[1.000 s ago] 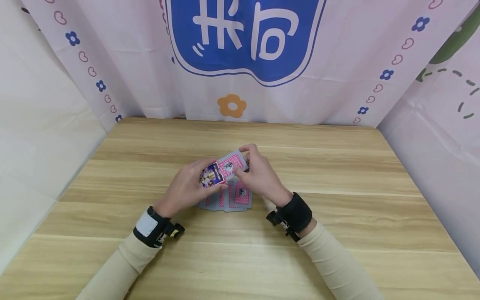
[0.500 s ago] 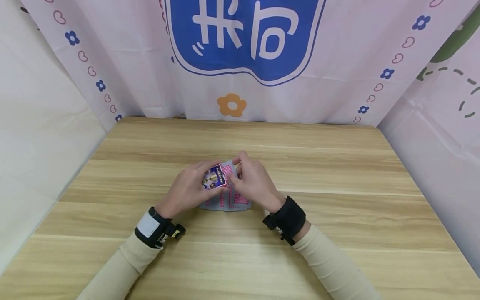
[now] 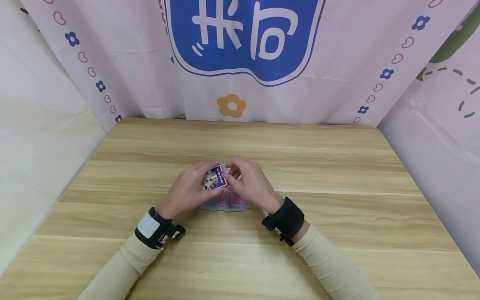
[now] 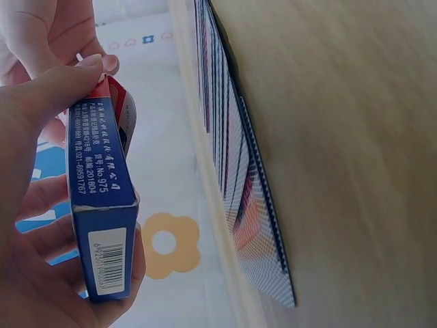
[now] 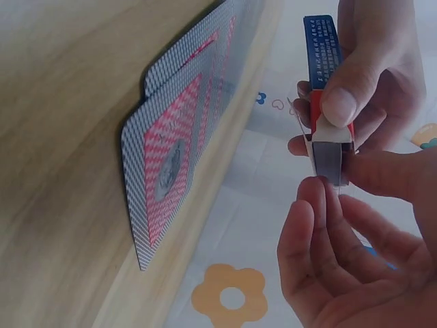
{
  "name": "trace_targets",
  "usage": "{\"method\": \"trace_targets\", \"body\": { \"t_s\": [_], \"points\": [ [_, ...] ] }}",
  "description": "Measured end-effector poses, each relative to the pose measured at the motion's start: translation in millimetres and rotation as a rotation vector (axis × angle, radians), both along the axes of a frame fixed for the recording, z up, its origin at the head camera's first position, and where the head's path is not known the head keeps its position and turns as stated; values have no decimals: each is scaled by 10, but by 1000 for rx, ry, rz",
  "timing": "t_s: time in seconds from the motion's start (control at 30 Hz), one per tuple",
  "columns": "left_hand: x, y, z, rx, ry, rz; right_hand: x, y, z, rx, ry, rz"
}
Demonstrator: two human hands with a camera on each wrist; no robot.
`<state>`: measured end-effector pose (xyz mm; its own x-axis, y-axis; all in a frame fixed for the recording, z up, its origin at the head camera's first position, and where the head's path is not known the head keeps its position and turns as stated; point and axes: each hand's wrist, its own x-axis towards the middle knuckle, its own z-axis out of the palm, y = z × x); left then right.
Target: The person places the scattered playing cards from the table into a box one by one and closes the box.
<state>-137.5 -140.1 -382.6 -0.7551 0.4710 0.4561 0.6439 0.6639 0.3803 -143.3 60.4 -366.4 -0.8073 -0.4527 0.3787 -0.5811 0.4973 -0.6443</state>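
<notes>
My left hand [image 3: 187,186] grips a blue and red playing card box [image 3: 215,177], thumb along one edge and fingers along the other. A barcode shows on its closed end in the left wrist view. The box's open end faces my right hand [image 3: 252,183], and the grey end of a stack of playing cards [image 5: 328,162] fills the opening. My right thumb and fingertips pinch at that end, over the cards and the box's mouth. Several more cards [image 3: 236,205] lie face down in an overlapping spread under the hands, red-patterned with grey borders, partly hidden by them.
The wooden table [image 3: 337,200] extends around the hands on all sides. A white curtain [image 3: 150,83] with a blue emblem hangs behind its far edge, and pale fabric walls [image 3: 41,125] flank it left and right.
The cards sticking out of the box have slid into it, leaving only a thin edge showing. My right hand has moved left and closer to the box; the left hand has barely moved.
</notes>
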Motion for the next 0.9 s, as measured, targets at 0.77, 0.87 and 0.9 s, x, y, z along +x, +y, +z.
{"method": "trace_targets", "body": {
  "t_s": [0.77, 0.87, 0.9],
  "points": [
    [-10, -22, -6, -14, -39, 59, -77, 99, 3, 4, -93, 49],
    [-9, -28, -7, -16, -52, 69, -107, 145, 20, 41, -98, 32],
    [-8, -27, -5, -16, -54, 70, -116, 163, 26, 63, -100, 25]
  ]
}}
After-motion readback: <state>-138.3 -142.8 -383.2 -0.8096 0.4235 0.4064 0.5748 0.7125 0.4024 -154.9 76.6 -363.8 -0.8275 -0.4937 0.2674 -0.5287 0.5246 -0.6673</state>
